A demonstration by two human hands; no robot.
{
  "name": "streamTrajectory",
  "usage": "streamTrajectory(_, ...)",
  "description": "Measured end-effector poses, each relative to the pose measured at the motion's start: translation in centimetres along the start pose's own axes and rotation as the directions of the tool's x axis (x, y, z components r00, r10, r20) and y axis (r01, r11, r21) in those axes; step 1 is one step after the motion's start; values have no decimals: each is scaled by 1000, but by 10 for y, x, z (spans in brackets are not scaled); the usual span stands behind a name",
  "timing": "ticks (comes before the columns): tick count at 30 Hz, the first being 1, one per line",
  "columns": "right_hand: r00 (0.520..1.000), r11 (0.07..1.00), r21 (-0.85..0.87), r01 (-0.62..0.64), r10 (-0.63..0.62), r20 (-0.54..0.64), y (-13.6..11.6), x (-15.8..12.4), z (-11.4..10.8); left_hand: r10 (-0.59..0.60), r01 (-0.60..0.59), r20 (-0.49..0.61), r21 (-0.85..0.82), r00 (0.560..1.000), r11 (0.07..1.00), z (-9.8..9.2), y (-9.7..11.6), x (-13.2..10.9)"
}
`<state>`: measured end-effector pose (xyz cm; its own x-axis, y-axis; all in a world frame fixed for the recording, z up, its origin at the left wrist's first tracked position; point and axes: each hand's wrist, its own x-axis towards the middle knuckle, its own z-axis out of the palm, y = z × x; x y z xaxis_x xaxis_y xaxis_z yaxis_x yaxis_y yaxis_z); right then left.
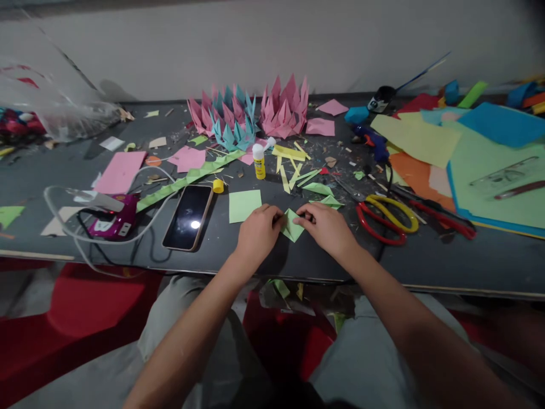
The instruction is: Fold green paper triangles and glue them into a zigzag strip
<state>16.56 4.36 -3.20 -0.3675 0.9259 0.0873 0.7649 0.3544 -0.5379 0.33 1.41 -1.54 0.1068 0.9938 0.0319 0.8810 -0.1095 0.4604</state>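
Both my hands rest on the dark table [447,258] near its front edge, pinching one small folded piece of light green paper [292,228]. My left hand [258,232] holds its left side with curled fingers. My right hand [326,225] presses its upper right corner with fingertips together. A flat green paper square [244,205] lies just left of my left hand. Other folded green pieces [318,189] lie just beyond my right hand.
A black phone [188,217] lies to the left, beside a purple device [114,220] with cables. A glue bottle [259,161], pink and teal paper crowns [251,113], red and yellow scissors [387,217], a blue glue gun [374,142] and stacked coloured sheets [481,165] fill the far and right side.
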Motion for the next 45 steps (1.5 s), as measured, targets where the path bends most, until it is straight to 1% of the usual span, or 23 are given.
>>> streamTrajectory(2,1000,1000,-7,0,0,-18,0,-1,1,23,-23,-12,15,1000,1000,1,2,-2)
streamTrajectory(6,999,1000,-29,11,-12,-45,-1,-3,2,107,-106,-17,17,994,994,2,4,-5)
streamTrajectory(9,999,999,-28,-25,24,-38,-2,-2,-1,121,-121,5,4,993,993,0,4,-6)
streamTrajectory(10,999,999,-16,-49,49,-20,-3,-1,-3,105,-105,16,9,994,994,-1,5,-7)
streamTrajectory(12,995,995,35,-94,92,44,-2,0,-6,37,-39,46,41,998,998,-4,8,-8)
streamTrajectory(15,983,980,144,-134,113,147,0,1,-12,-79,66,111,116,991,991,-7,13,-11)
streamTrajectory(17,976,970,196,-143,105,190,2,1,-15,-117,97,138,145,983,985,-8,15,-10)
streamTrajectory(19,973,963,225,-146,99,207,3,-1,-18,-127,108,141,138,982,985,-8,15,-9)
streamTrajectory(25,957,968,218,-122,56,286,5,-3,-22,-121,114,151,58,981,992,-7,10,-5)
streamTrajectory(27,955,977,184,-108,51,291,4,-3,-21,-67,66,147,13,987,998,-6,8,-6)
streamTrajectory(29,962,985,147,-95,53,269,4,-4,-21,19,-13,130,-44,991,999,-5,7,-6)
streamTrajectory(32,970,985,144,-90,54,236,4,-6,-20,104,-82,118,-174,988,981,-2,3,-6)
streamTrajectory(34,971,974,201,-105,57,232,5,-9,-20,127,-92,101,-295,987,951,0,0,-5)
streamTrajectory(36,971,951,287,-112,43,235,8,-11,-20,128,-81,83,-425,988,902,1,-4,-3)
streamTrajectory(38,975,927,363,-95,12,223,12,-13,-21,114,-35,114,-540,987,841,0,-7,-3)
streamTrajectory(40,979,909,411,-69,-17,202,15,-15,-23,112,19,177,-610,978,793,-2,-9,-3)
streamTrajectory(42,981,898,437,-59,-30,192,16,-18,-24,124,37,222,-604,967,796,-5,-9,-5)
streamTrajectory(43,980,896,440,-57,-33,195,16,-19,-25,133,23,228,-573,965,820,-7,-9,-6)
streamTrajectory(45,979,908,416,-47,-41,198,16,-22,-27,167,-49,216,-463,962,885,-10,-7,-8)
